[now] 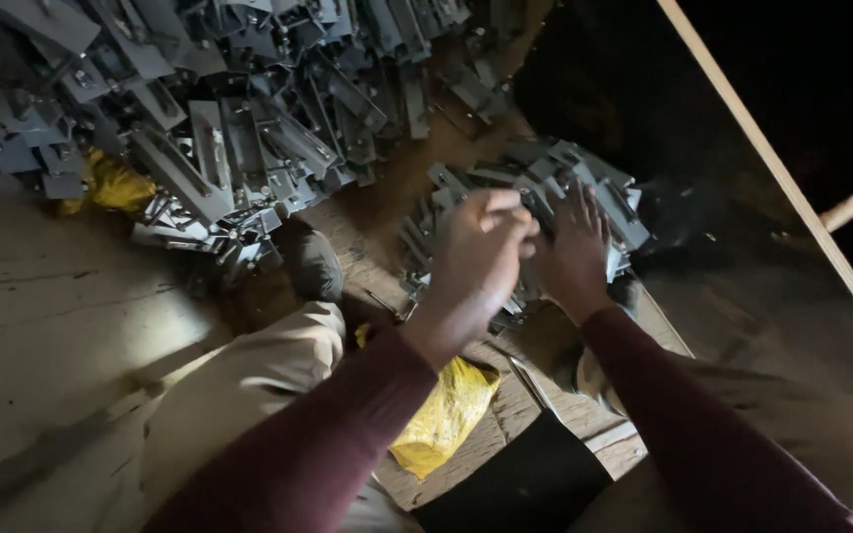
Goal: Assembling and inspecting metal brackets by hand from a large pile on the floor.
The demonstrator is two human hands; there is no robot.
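Left hand (481, 252) fisted, its contents hidden; right hand (575, 252) spread flat on the dim small bracket pile (545, 188).

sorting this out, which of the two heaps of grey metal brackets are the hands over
The smaller heap at right, directly in front of the person. Both the left hand and right hand are over it, while the larger heap spreads across the upper left, untouched.

2 heaps of grey metal brackets (239, 118), 2 yellow bags (444, 410), 2 hands (481, 259), 1 wooden stick (772, 163).
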